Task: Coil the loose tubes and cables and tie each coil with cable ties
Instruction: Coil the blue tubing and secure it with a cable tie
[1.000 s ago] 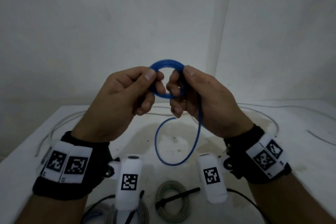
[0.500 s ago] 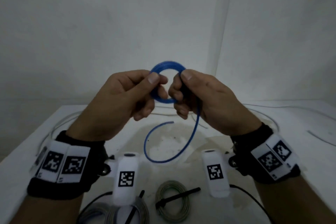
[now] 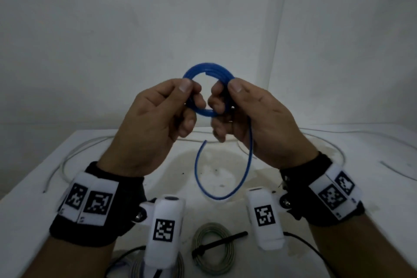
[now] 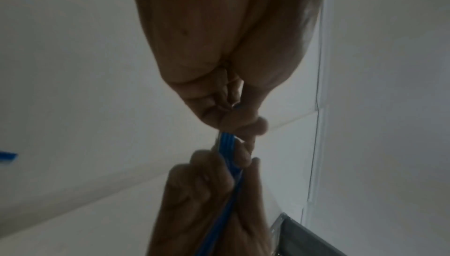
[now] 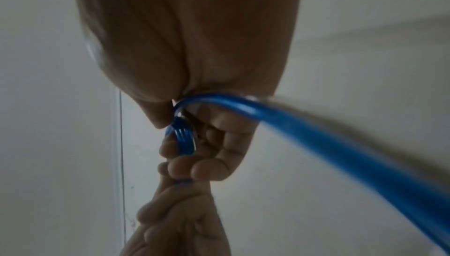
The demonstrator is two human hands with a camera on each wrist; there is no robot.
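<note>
A white table [image 3: 372, 221] is seen below, its top marked by a brownish stain [image 3: 216, 165] near the middle. A grey coil [image 3: 213, 249] is laid at the near edge, with a black cable tie [image 3: 220, 242] fastened across it. A second grey coil [image 3: 137, 268] is partly hidden at the lower left. Loose thin pale tubes [image 3: 74, 156] are spread along the far side, and a black cable [image 3: 309, 246] is run along the right.

**Loose tail shortens and swings**

The blue tube [image 3: 208, 70]'s hanging tail rides higher off the table [image 3: 33, 221], its free end curling up toward the right hand [image 3: 255, 119]. The left hand [image 3: 153, 128] has drifted slightly lower and leftward.
</note>
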